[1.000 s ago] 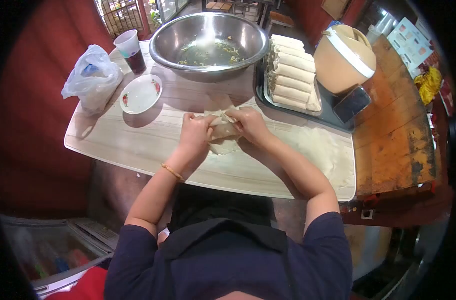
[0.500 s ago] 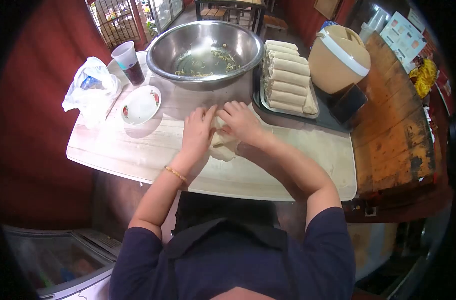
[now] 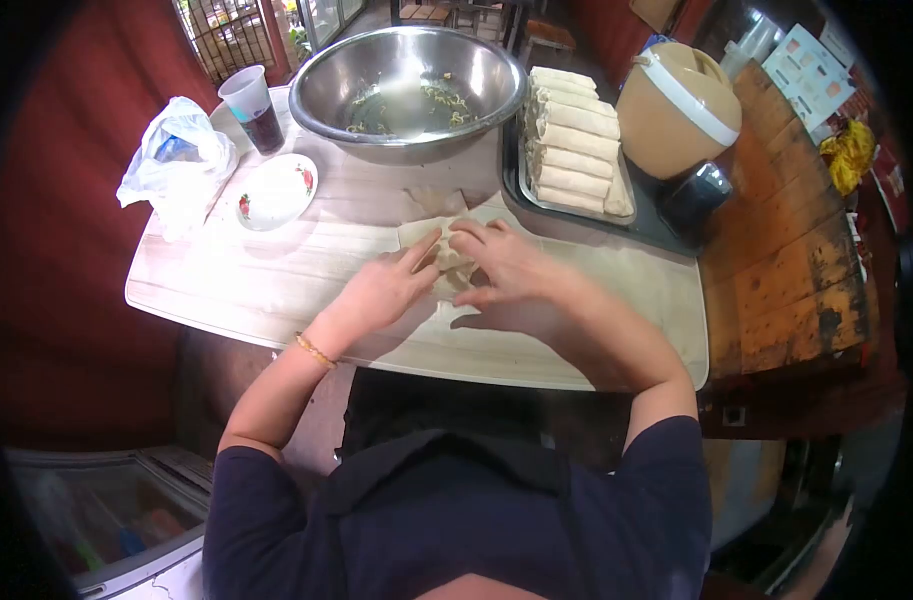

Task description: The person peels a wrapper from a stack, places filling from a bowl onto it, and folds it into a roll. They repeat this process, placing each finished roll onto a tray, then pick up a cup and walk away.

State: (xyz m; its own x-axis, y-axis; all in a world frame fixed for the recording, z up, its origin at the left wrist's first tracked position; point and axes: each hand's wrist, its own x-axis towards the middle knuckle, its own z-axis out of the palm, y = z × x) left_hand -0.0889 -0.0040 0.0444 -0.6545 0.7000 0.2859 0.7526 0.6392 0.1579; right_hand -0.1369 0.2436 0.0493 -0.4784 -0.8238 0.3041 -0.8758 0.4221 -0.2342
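A thin pale wrapper (image 3: 416, 232) lies on the light table, partly hidden under my fingers. My left hand (image 3: 388, 285) rests at its left side, fingertips touching the wrapper, fingers partly spread. From the right, my right hand (image 3: 501, 262) touches it with bent fingers, thumb held apart. Between the hands the wrapper looks folded or bunched; any filling inside cannot be made out. A steel bowl (image 3: 311, 125) with shreds of filling stands beyond. Stacked pale rolls (image 3: 576, 155) fill a tray to the right.
On the left are a white plastic bag (image 3: 181, 170), a cup of dark drink (image 3: 256, 115) and a flowered plate (image 3: 278, 192). At the right stand a tan cooler jug (image 3: 666, 120) and a dark glass or jar (image 3: 698, 198). A wooden counter (image 3: 786, 270) runs beyond the table's right edge.
My left hand has moved down and slightly left, and its fingers lie flatter. My right hand's thumb is now visible and apart. More of the wrapper's far part shows. The view has shifted slightly.
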